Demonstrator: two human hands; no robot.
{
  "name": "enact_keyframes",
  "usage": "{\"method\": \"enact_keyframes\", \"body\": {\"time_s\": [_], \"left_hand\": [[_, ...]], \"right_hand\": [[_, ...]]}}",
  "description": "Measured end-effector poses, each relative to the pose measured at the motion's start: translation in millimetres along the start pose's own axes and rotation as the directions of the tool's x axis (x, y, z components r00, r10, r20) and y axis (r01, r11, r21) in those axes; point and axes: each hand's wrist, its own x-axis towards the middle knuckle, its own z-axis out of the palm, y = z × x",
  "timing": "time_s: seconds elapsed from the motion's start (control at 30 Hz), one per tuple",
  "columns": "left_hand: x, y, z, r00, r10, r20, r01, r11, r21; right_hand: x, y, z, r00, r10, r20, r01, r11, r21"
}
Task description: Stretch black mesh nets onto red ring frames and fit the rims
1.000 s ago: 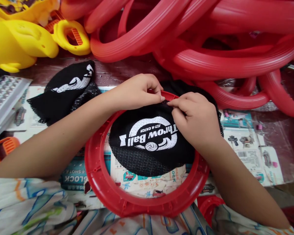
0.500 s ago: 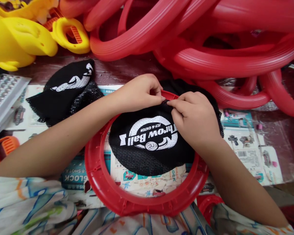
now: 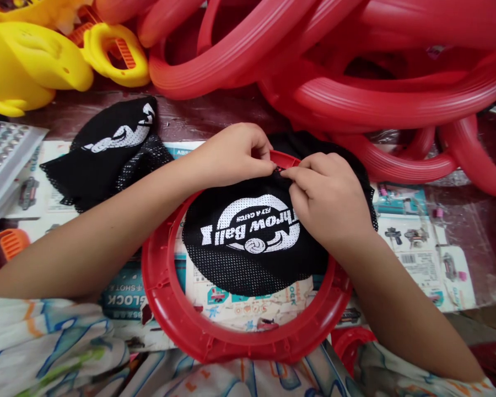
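A red plastic ring [image 3: 248, 348] lies in front of me, its near side close to my shirt. Across its far half hangs a round black mesh cloth [image 3: 252, 275] with white "Throw Ball" print, upside down from where I look. At the ring's far rim my left hand [image 3: 243, 154] pinches the edge of the mesh between thumb and finger. My right hand [image 3: 326, 193] pinches the same edge just to the right, its fingertips almost touching the left ones. Exactly how the edge sits on the rim is hidden by my fingers.
Large red rings [image 3: 355, 105] are heaped at the back right. Yellow plastic parts [image 3: 37, 60] lie at the back left. Another black mesh piece [image 3: 103, 165] rests left of the ring. A white tray [image 3: 12, 160] and an orange part [image 3: 4, 251] are at far left. Printed cardboard [image 3: 421, 259] covers the table.
Almost nothing differs. The whole view has shifted very slightly, and both hands keep their pinch on the mesh edge at the ring's far rim.
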Motion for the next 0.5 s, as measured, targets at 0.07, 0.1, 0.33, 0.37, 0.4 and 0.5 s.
{"method": "enact_keyframes", "body": {"time_s": [0.07, 0.1, 0.33, 0.37, 0.4, 0.5], "left_hand": [[-1, 4, -1, 0.998, -0.068, 0.011, 0.068, 0.998, 0.002], [-1, 5, -2, 0.995, -0.097, 0.013, 0.097, 0.995, 0.001], [-6, 7, -17, 0.988, -0.154, 0.020, 0.153, 0.988, 0.021], [-6, 6, -19, 0.988, -0.155, 0.015, 0.155, 0.987, 0.034], [-7, 6, -20, 0.988, -0.152, 0.003, 0.152, 0.987, 0.046], [-10, 6, -24, 0.989, -0.140, -0.038, 0.143, 0.987, 0.069]], "right_hand": [[0, 1, 0, 1.000, 0.020, -0.013, -0.019, 0.998, 0.061], [0, 2, -1, 0.999, 0.039, -0.014, -0.038, 0.993, 0.109], [-1, 5, -29, 0.961, 0.275, 0.022, -0.269, 0.916, 0.296], [-2, 6, -33, 0.958, 0.285, 0.029, -0.281, 0.916, 0.285], [-2, 6, -36, 0.958, 0.284, 0.041, -0.284, 0.920, 0.271], [-3, 5, -37, 0.959, 0.266, 0.098, -0.282, 0.925, 0.254]]}}
